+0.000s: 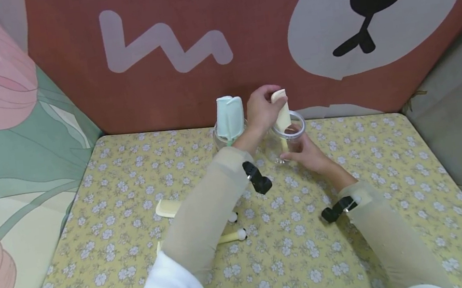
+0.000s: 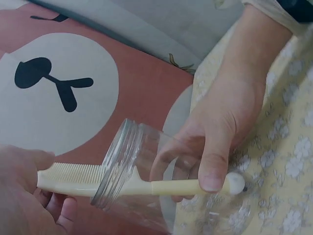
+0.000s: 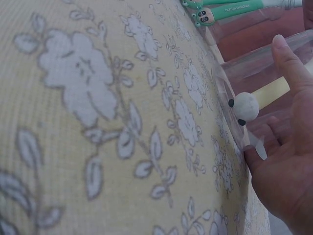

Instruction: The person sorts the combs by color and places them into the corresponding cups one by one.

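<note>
My left hand (image 1: pixel 262 110) pinches the toothed end of a cream comb (image 1: pixel 282 113) over a clear jar (image 1: pixel 301 127). The comb's handle stands inside the jar, its white ball tip (image 3: pixel 247 106) with black dots down near the bottom. Low on the jar's side, my right hand (image 1: pixel 308 153) grips the wall, with the thumb across the front in the left wrist view. Close to my left hand, mint-green combs (image 1: pixel 229 117) stand heads up in a second clear jar, which my left wrist partly hides.
Under my left forearm lie more pale yellow combs: a broad head (image 1: pixel 168 208) shows at one side and a handle (image 1: pixel 233 236) with a white ball tip at the other. A flowered cloth (image 1: pixel 295 262) covers the table. Printed fabric (image 1: pixel 163 94) rises right behind the jars.
</note>
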{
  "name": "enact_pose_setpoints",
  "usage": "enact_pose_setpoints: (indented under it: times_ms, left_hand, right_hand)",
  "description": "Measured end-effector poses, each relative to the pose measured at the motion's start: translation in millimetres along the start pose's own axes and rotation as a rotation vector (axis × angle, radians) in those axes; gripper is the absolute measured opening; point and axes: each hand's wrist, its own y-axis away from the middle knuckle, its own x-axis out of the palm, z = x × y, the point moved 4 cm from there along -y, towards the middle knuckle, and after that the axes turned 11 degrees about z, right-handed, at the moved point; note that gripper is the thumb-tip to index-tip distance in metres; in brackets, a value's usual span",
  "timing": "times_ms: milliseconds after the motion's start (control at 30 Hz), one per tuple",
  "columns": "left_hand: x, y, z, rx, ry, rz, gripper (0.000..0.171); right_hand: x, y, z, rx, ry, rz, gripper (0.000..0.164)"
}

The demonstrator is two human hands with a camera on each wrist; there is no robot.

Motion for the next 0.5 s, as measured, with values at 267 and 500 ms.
enact_pose_setpoints:
  times_ms: [267, 500]
  left_hand:
    - [-0.2, 6.1, -12.4, 0.067, -0.227, 0.132, 0.062]
    - [1.2, 15.0, -26.4, 0.181, -0.451, 0.279, 0.073]
  right_hand:
    - [0.3, -0.8, -0.2, -0.020, -0.006, 0.006, 0.090]
    - [-1.2, -1.8, 0.4, -0.045, -0.001, 0.006, 0.090]
